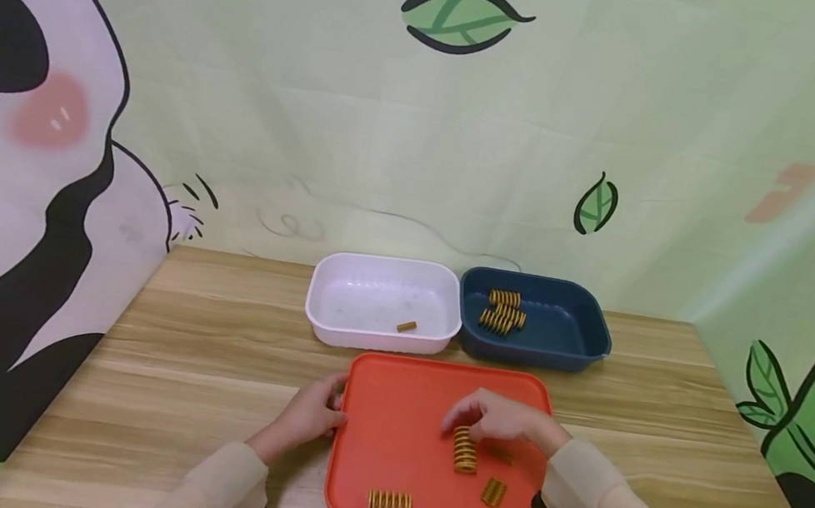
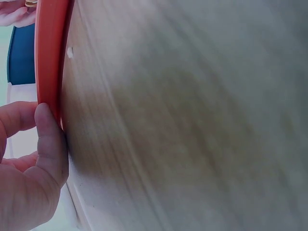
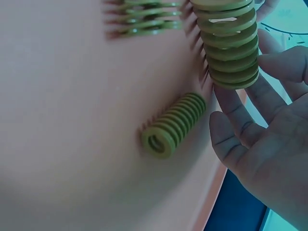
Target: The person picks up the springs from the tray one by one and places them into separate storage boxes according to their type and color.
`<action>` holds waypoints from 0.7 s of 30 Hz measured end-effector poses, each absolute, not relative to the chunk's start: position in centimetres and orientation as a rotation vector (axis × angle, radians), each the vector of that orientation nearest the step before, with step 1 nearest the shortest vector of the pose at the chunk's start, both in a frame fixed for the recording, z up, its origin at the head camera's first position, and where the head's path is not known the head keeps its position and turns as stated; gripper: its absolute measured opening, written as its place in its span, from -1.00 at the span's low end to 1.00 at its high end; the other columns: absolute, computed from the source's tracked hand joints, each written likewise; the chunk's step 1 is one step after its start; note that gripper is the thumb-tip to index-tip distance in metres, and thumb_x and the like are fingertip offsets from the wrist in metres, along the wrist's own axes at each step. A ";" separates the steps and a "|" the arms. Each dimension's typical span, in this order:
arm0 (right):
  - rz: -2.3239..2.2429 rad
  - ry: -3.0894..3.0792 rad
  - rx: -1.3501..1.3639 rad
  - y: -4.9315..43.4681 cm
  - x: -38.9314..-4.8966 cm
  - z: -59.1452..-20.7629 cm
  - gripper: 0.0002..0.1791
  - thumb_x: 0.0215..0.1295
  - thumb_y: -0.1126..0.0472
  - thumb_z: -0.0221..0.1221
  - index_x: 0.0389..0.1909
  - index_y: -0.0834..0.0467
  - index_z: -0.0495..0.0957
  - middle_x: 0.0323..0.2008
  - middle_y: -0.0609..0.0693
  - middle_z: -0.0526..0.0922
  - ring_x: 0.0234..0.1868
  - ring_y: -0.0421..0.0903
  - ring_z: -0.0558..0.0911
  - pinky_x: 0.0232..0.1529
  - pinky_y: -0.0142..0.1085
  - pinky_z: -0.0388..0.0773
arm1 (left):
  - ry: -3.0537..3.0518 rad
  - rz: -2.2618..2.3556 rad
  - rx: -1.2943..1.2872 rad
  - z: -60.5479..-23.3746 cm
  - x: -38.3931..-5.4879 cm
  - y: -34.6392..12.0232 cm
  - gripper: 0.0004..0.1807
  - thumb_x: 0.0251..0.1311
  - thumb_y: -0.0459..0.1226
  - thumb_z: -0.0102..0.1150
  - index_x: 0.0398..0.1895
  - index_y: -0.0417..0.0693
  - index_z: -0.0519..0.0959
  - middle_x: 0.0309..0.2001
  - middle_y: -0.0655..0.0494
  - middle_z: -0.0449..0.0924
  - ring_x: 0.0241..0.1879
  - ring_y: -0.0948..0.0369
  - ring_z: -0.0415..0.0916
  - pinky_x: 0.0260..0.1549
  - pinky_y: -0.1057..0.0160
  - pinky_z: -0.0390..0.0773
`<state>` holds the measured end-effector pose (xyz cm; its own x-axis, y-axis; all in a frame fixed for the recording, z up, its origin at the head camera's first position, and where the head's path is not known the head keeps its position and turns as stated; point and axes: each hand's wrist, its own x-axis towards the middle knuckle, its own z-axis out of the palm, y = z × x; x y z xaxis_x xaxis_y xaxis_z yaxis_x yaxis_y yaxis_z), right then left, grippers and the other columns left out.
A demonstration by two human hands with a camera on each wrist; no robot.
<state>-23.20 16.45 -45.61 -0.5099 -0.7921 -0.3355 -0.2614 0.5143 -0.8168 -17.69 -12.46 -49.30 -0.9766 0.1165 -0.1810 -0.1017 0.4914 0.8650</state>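
At the left edge of a red tray (image 1: 398,400), my left hand (image 1: 310,410) grips the rim between thumb and fingers; the left wrist view shows the thumb tip (image 2: 44,115) on the rim. Over the tray's right half, my right hand (image 1: 498,419) holds the far end of a large gold coil spring (image 1: 464,453) by its thumb and fingers. A thinner spring (image 3: 175,125) lies close by, partly under this hand in the head view. Another large spring (image 1: 390,506) lies by the tray's near edge. Smaller springs (image 1: 493,493) sit right of the held one, one partly hidden by the right wrist.
Behind the tray stand two bins side by side. A white bin (image 1: 338,334) on the left holds one small spring (image 1: 407,326). In the dark blue bin (image 1: 569,356) on the right lie several large springs (image 1: 502,319). A printed cloth backdrop (image 1: 281,105) rises behind the wooden table (image 1: 161,360).
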 end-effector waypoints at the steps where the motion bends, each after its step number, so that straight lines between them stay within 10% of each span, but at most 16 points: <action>1: -0.931 2.032 -0.854 16.5 -23.2 -45.6 -0.58 -0.07 0.52 -0.03 -0.15 0.24 0.57 -0.15 0.11 0.60 -0.20 -0.08 0.43 -0.27 -0.38 0.43 | 2.520 1.481 0.010 -49.3 -17.7 -12.4 -0.32 -0.09 -0.55 0.11 0.22 -0.24 0.24 -0.58 0.06 0.33 -0.72 0.26 0.27 -0.73 0.38 0.39; 21: -0.958 2.032 -0.814 17.1 -22.8 -46.0 -0.70 0.02 0.42 0.12 -0.15 0.29 0.56 -0.23 0.14 0.60 -0.30 -0.14 0.43 -0.26 -0.41 0.43 | 2.534 1.474 -0.005 -49.4 -17.7 -12.3 -0.32 -0.10 -0.56 0.10 0.22 -0.25 0.24 -0.57 0.06 0.34 -0.71 0.26 0.27 -0.73 0.38 0.39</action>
